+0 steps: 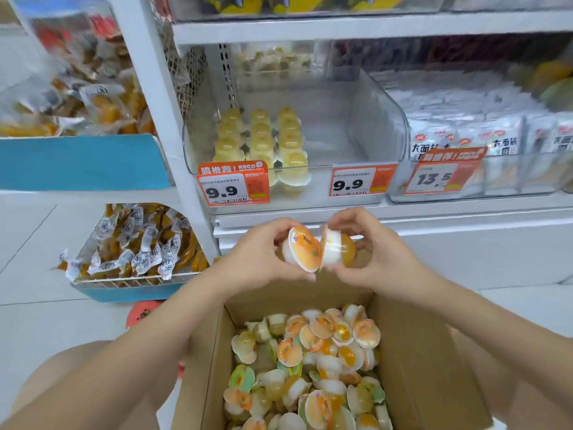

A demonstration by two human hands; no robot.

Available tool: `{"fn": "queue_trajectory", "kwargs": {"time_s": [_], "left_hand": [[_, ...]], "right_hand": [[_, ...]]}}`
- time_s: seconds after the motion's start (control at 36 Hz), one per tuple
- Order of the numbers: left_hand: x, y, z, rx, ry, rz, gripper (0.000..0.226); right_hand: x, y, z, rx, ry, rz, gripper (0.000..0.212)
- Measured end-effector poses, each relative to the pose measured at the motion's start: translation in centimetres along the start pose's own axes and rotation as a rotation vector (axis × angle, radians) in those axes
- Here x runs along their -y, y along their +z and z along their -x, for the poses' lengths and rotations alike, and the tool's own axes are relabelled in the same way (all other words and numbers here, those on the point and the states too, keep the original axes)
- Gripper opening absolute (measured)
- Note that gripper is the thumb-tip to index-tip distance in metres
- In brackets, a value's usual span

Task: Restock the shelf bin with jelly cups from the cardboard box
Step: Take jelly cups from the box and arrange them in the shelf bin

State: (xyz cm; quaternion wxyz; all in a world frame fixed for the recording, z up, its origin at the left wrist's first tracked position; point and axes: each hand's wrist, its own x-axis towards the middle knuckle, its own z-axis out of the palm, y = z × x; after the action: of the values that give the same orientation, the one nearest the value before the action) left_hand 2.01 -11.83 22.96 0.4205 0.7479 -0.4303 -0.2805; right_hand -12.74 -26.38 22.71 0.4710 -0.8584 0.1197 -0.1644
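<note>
My left hand (pixel 260 256) grips an orange-lidded jelly cup (pixel 302 248), its lid turned toward me. My right hand (pixel 376 246) grips a second jelly cup (pixel 336 248) with orange jelly showing, and the two cups touch rim to rim. Both hands hover above the far edge of the open cardboard box (pixel 412 352), which holds several loose jelly cups (pixel 313 361) with orange and green lids. The clear shelf bin (pixel 366 128) above holds three rows of yellow jelly cups (pixel 260 138) on its left side; its right side holds nothing.
Price tags reading 9.9 (pixel 233 187) hang on the bin's front. White snack packets (pixel 465 138) fill the neighbouring bin to the right. A wire basket of wrapped snacks (pixel 136 243) stands at left on the white floor. My knee (pixel 68 367) is at lower left.
</note>
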Motion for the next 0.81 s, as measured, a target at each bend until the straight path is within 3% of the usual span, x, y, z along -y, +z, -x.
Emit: {"fn": "queue_trajectory", "kwargs": {"time_s": [0.11, 0.25, 0.36, 0.5, 0.81], "left_hand": [[0.0, 0.3, -0.2, 0.054, -0.019, 0.185, 0.06], [-0.6, 0.3, -0.6, 0.072, -0.043, 0.453, 0.039], [-1.1, 0.2, -1.1, 0.138, -0.105, 0.767, 0.045], [-1.5, 0.5, -1.5, 0.166, -0.161, 0.719, 0.036], [-1.0, 1.7, -0.5, 0.324, -0.25, 0.87, 0.032]], "right_hand": [[0.8, -0.2, -0.7, 0.049, -0.094, 0.006, 0.046], [1.0, -0.1, -1.5, 0.086, -0.064, -0.222, 0.046], [1.1, -1.2, -2.1, 0.187, -0.048, -0.265, 0.062], [0.6, -1.2, -2.5, 0.18, -0.053, -0.032, 0.07], [0.9, -1.9, -2.2, 0.209, -0.08, 0.085, 0.064]]}}
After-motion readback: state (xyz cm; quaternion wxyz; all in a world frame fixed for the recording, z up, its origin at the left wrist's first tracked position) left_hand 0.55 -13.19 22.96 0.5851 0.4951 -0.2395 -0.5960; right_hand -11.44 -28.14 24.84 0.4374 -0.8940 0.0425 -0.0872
